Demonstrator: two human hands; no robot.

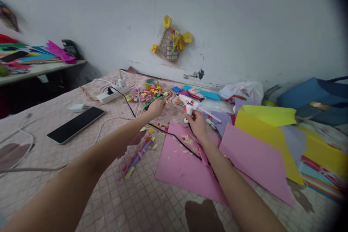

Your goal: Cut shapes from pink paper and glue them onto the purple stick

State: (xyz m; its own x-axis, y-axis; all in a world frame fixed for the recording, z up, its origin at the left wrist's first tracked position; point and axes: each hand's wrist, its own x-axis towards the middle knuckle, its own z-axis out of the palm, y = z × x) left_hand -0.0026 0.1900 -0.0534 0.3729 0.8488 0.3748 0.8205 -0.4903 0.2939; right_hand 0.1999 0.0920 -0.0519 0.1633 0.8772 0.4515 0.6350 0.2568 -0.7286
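My right hand (197, 124) is closed around the lower part of a white glue gun (188, 104), right of the middle of the view. My left hand (157, 108) is closed beside a green and black tool (150, 106), near the pile of small coloured paper pieces (148, 94). Whether its fingers grip that tool is too small to tell. Below my right hand lies a pink sheet (181, 163) with small paper scraps on it. A purple paper stick (140, 155) with pink and yellow bits rests left of that sheet.
A black phone (76, 124), a white power strip (112, 95) and several cables lie at the left. Green tape (151, 83) stands by the wall. Coloured sheets (255, 159), a plastic bag (241, 90) and a blue bag (312, 98) are at the right.
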